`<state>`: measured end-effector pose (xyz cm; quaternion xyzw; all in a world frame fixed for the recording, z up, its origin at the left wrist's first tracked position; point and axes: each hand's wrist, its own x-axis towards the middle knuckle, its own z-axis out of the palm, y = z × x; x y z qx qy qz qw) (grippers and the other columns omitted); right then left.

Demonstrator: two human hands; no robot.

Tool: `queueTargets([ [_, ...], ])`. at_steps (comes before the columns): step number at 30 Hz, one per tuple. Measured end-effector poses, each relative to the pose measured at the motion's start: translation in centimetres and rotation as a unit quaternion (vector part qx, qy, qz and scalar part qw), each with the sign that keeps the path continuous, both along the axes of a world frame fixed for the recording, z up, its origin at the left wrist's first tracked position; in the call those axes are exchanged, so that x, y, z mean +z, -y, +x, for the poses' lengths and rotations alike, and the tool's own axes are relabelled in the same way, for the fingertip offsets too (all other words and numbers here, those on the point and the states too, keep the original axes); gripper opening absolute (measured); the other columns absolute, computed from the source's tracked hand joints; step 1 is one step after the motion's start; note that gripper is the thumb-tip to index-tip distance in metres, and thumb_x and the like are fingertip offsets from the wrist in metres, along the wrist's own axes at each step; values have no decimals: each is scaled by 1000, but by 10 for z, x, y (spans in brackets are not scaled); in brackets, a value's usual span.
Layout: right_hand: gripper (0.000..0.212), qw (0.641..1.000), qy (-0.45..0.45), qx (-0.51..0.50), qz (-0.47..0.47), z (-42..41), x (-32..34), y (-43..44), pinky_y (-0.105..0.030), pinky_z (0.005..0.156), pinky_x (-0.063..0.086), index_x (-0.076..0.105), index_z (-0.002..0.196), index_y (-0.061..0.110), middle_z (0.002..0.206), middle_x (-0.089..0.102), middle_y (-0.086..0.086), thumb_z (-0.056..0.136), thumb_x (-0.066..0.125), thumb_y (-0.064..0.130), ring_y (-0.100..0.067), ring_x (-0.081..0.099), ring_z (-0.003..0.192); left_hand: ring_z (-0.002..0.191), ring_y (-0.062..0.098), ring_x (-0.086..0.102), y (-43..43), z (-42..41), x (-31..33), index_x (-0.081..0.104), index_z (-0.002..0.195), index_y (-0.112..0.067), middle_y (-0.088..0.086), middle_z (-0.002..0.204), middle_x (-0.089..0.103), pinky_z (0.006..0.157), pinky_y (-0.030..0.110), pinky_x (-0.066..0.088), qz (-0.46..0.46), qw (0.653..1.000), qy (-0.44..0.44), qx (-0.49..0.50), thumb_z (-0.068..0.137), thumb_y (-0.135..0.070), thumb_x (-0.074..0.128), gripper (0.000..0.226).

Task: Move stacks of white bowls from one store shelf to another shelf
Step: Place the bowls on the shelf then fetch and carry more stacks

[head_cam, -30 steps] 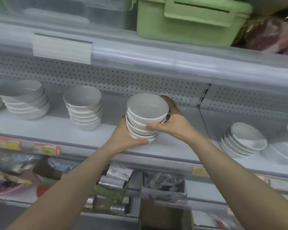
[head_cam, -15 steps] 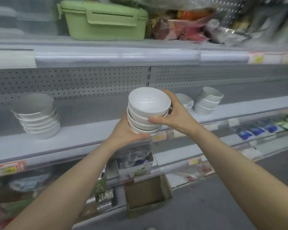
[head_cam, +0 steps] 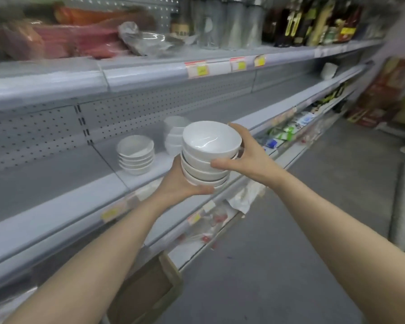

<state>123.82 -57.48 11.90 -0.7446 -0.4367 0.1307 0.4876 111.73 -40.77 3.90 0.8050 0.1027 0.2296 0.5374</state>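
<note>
I've got the stack of white bowls (head_cam: pixel 207 157) up in both hands, held in the air out in front of the grey shelf (head_cam: pixel 63 206), roughly dead centre of view. My left hand (head_cam: pixel 180 183) cups the stack from below and from the 9 o'clock side, palm under the bottom bowl, thumb wrapped across the lowest rim. My right hand (head_cam: pixel 248 155) clamps the 3 o'clock side, thumb pressed on the second bowl's wall, fingers curled round the far side near the top rim. Both hands closed on the stack. Stack tilts slightly toward 11 o'clock, top bowl's inside facing me. About five bowls; exact count unclear.

On the shelf, at 9 o'clock from the held stack, sits a second stack of shallower white bowls (head_cam: pixel 136 154), well apart from my hands. Behind the held stack at 11 o'clock is a taller white stack (head_cam: pixel 174 132), partly hidden. Far down the shelf at 2 o'clock, one small white bowl (head_cam: pixel 329 70), blurred.

Upper shelf at 12 o'clock carries price tags (head_cam: pixel 195 69), packaged goods and dark bottles (head_cam: pixel 313 22), all blurry. A cardboard box (head_cam: pixel 147 291) stands on the floor at 6 o'clock, beside the grey aisle floor (head_cam: pixel 290 242).
</note>
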Motion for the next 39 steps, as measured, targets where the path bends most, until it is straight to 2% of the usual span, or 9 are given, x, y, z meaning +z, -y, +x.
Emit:
queueTargets([
  [4, 92, 999, -14, -47, -7, 65, 3, 56, -9, 89, 44, 36, 140, 34, 126, 52, 26, 65, 89, 40, 14, 50, 112, 121, 8, 60, 44, 83, 1, 50, 136, -30, -10, 130, 64, 100, 39, 52, 8, 999, 1, -53, 55, -23, 98, 95],
  [7, 80, 997, -13, -71, -7, 115, 6, 97, -1, 80, 42, 41, 134, 36, 123, 52, 29, 70, 88, 33, 20, 49, 107, 119, 1, 60, 82, 142, 3, 51, 129, -41, -18, 126, 65, 96, 25, 52, -4, 996, 10, -84, 59, -15, 96, 88],
  [13, 78, 992, -3, -123, -14, 218, 13, 165, -7, 83, 43, 41, 130, 43, 123, 52, 33, 68, 88, 39, 19, 49, 111, 122, 1, 58, 145, 264, 8, 48, 137, -33, -17, 132, 62, 99, 30, 49, -15, 989, 28, -147, 59, -17, 96, 93],
  [16, 78, 989, -4, -151, -13, 267, 15, 192, -16, 92, 46, 42, 127, 46, 119, 54, 37, 65, 89, 41, 15, 51, 113, 121, -2, 57, 170, 321, 7, 48, 134, -39, -22, 129, 62, 96, 19, 48, -25, 986, 28, -163, 60, -11, 95, 91],
  [22, 90, 977, 1, -212, -22, 364, 11, 228, -33, 101, 48, 41, 136, 41, 128, 53, 28, 60, 88, 53, 2, 52, 121, 125, 14, 59, 195, 440, -2, 46, 140, -25, -6, 135, 62, 101, 47, 50, -33, 975, 11, -218, 57, -28, 97, 98],
  [25, 83, 973, -3, -228, -24, 417, 11, 236, -33, 100, 49, 42, 131, 43, 125, 55, 28, 62, 88, 49, 3, 53, 118, 121, 12, 61, 204, 502, -1, 49, 138, -26, -7, 131, 64, 95, 43, 54, -28, 971, 17, -235, 58, -23, 95, 92],
  [29, 78, 966, 3, -256, -18, 494, 10, 237, -33, 98, 51, 44, 127, 43, 122, 56, 29, 63, 89, 47, 6, 55, 114, 112, 6, 64, 204, 589, -2, 52, 134, -23, -8, 123, 67, 75, 23, 56, -33, 963, 19, -268, 61, -14, 94, 85],
  [36, 89, 954, 9, -301, -15, 629, 15, 238, -36, 100, 50, 43, 134, 36, 126, 53, 26, 60, 88, 54, 4, 54, 117, 121, 7, 60, 201, 739, 5, 46, 139, -28, -11, 131, 63, 97, 37, 53, -38, 953, 4, -301, 56, -32, 97, 97],
  [39, 92, 950, 6, -311, -21, 684, 14, 247, -35, 101, 49, 41, 136, 36, 128, 53, 25, 59, 87, 57, 2, 53, 118, 119, 4, 60, 209, 796, 6, 47, 137, -27, -11, 129, 63, 91, 22, 52, -38, 950, 2, -310, 57, -24, 97, 94],
])
